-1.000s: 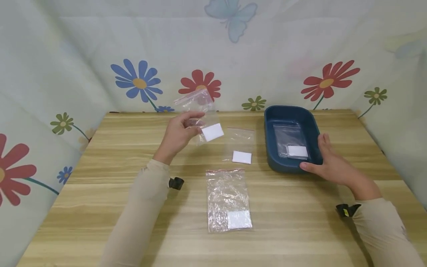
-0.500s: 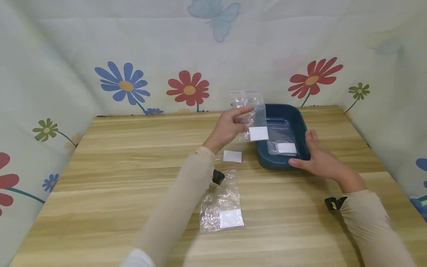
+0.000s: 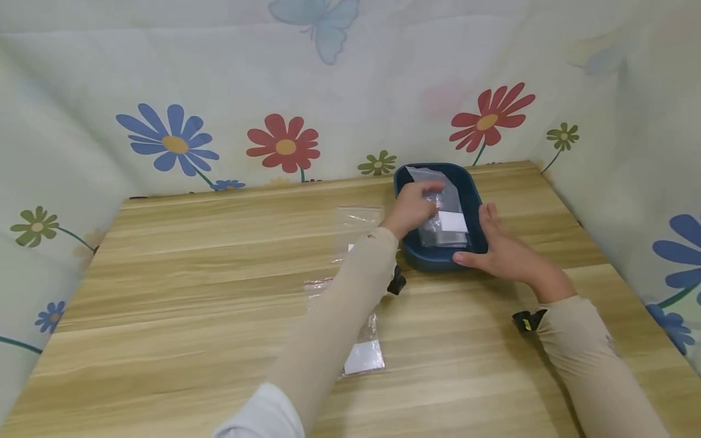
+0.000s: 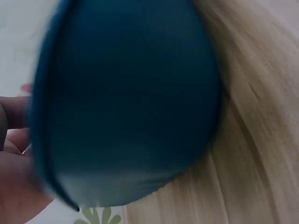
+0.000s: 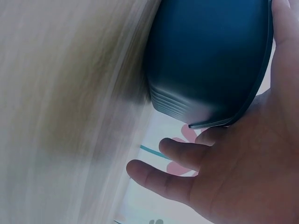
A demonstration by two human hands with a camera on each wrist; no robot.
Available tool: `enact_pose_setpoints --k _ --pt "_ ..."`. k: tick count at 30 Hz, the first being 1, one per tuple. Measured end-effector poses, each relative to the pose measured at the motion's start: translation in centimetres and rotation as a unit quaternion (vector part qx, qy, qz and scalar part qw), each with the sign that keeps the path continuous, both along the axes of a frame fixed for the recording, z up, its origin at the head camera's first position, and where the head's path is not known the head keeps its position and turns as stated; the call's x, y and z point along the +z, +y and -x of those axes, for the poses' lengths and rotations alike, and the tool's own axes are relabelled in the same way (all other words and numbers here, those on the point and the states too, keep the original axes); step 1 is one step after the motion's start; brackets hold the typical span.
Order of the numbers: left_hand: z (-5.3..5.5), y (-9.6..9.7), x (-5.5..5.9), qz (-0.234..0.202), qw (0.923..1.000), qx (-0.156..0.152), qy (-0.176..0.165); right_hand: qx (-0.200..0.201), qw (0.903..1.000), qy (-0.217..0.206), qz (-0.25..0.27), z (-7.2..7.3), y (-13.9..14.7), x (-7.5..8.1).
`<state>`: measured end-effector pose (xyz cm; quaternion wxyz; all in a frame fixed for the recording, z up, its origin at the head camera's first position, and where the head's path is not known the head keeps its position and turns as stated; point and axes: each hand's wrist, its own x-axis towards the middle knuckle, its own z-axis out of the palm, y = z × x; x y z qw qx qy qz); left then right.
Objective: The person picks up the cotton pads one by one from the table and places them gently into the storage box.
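Note:
A clear zip-lock bag with a white label [image 3: 452, 222] lies slanted inside the dark blue bin [image 3: 438, 261], over other bags there. My left hand [image 3: 411, 208] reaches over the bin's left rim and pinches this bag, with some fingertips seen through the plastic. In the left wrist view the bin's outer wall [image 4: 131, 93] hides most of the work, and only part of the left hand [image 4: 21, 182] shows. My right hand [image 3: 509, 252] rests against the bin's near right corner. In the right wrist view its fingers [image 5: 161, 179] are straight and spread beside the bin [image 5: 210, 56].
Two more labelled clear bags lie on the wooden table, one left of the bin [image 3: 353, 216] and a larger one nearer [image 3: 364, 358], both partly under the left sleeve [image 3: 328, 328]. A flowered cloth [image 3: 230, 55] hangs behind the table.
My left hand has carried the bag rightward from above the table's back left part and lowered it into the bin. The right hand stays at the bin's corner. The head view has shifted rightward.

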<state>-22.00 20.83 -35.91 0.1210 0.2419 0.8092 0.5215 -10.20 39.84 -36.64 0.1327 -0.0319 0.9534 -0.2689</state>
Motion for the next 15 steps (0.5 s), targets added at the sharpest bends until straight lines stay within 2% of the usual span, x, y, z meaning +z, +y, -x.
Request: enact_pose_setpoints --k 2,6,9,12,15 --pt "0.0 0.7 -0.2 0.039 0.9988 -0.013 0.025 0.001 1.0 0.001 -0.003 0.0 -0.1 0.0" --pt "-0.1 1.6 -0.7 0.12 0.9909 -0.019 0.057 0.001 1.0 0.005 -0.003 0.1 -0.2 -0.1" --pt "-0.2 2.0 -1.0 0.156 0.9844 -0.017 0.08 0.003 1.0 0.006 -0.001 0.1 -0.2 -0.2" --pt "-0.6 2.4 -1.2 0.186 0.9787 -0.006 0.088 0.001 1.0 0.003 0.0 0.0 -0.1 -0.2" --pt "-0.9 2.8 -1.2 0.211 0.9747 0.014 0.073 -0.003 1.0 0.0 0.004 0.0 0.1 -0.1"
